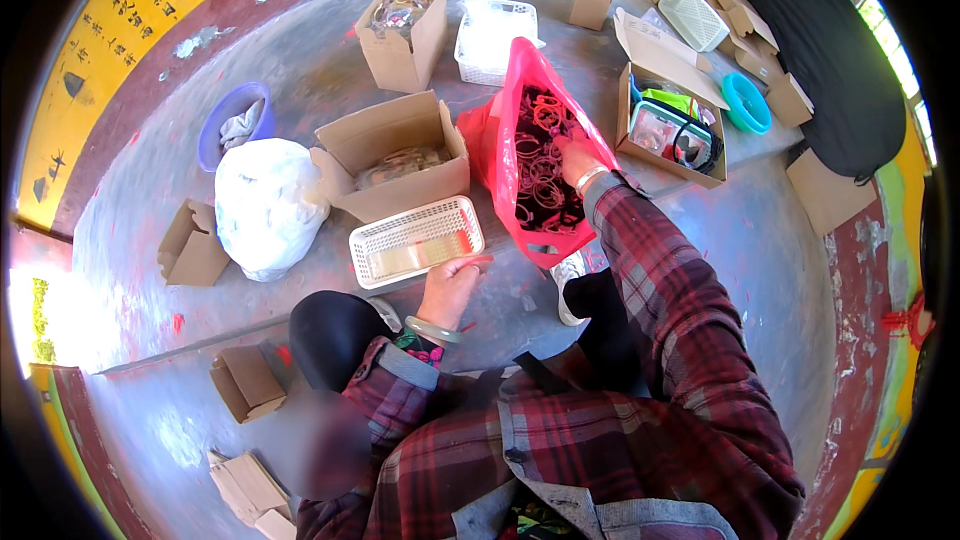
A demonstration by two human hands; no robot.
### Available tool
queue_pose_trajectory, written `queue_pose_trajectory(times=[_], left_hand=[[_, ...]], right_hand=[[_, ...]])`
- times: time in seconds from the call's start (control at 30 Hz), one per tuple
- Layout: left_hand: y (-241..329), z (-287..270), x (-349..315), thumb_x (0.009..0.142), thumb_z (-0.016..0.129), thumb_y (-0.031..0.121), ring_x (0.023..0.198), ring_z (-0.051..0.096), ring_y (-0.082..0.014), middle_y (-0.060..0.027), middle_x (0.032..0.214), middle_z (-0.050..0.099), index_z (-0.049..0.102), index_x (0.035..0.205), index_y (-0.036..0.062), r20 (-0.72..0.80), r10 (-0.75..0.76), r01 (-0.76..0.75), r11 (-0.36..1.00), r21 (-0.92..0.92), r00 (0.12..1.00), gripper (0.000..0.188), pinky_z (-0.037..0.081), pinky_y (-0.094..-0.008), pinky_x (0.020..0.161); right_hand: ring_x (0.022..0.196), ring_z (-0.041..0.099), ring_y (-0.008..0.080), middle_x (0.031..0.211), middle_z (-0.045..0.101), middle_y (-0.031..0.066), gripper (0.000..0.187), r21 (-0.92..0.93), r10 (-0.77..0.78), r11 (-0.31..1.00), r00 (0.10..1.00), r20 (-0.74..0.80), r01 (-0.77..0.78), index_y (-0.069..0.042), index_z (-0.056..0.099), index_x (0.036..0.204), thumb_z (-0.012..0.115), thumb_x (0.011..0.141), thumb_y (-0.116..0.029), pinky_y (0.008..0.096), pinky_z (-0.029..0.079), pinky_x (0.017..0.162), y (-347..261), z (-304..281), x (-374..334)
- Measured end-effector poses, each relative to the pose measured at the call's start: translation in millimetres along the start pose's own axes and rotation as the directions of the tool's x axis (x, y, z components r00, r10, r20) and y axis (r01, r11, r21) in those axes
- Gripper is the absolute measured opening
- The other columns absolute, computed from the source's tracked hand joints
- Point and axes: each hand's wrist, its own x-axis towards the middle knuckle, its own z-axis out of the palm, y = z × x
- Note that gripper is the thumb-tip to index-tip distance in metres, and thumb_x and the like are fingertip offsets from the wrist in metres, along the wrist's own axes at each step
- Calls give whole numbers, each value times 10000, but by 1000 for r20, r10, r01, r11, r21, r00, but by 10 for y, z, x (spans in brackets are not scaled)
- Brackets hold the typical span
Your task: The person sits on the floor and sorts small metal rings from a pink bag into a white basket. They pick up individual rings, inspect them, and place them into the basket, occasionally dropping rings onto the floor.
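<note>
My left hand (pixel 452 290) is closed just in front of a white plastic basket (pixel 358 262). A thin reddish piece shows at its fingertips, too small to name. In the basket lies a flat bundle of pale yellowish strips (pixel 415 257) with red at one end. A bright pink-red plastic bag (pixel 482 155) stands open to the right of the basket, full of coiled dark red cords (pixel 545 175). My right hand (pixel 578 160) reaches over the bag's right edge onto the cords. Its fingers point down and are partly hidden, so their grip does not show.
Behind the basket stands a cardboard box (pixel 400 198) with packed goods, beside a stuffed white plastic bag (pixel 268 210). Farther off are a second filled box (pixel 415 45), a white crate (pixel 483 68), a purple basin (pixel 208 140), a teal basin (pixel 745 105) and a box of supplies (pixel 665 162).
</note>
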Motion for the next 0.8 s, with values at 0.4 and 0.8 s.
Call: queue_pose_trajectory(times=[0.4, 0.8], left_hand=[[-35, -26, -28, 841, 456, 53, 911, 566, -141, -90, 988, 598, 587, 1005, -49, -17, -24, 25, 999, 20, 1000, 233, 450, -267, 829], [-137, -24, 11, 808, 461, 72, 765, 560, -101, -65, 876, 630, 627, 966, -33, -30, 35, -34, 999, 33, 999, 252, 450, -228, 708]], right_hand=[[610, 599, 195, 647, 608, 81, 156, 159, 41, 972, 791, 611, -173, -36, 639, 860, 584, 781, -160, 310, 470, 544, -118, -253, 147], [406, 428, 73, 613, 529, -9, 126, 576, 0, 522, 675, 738, -629, -111, 527, 752, 556, 852, -181, 199, 317, 347, -410, -615, -35]])
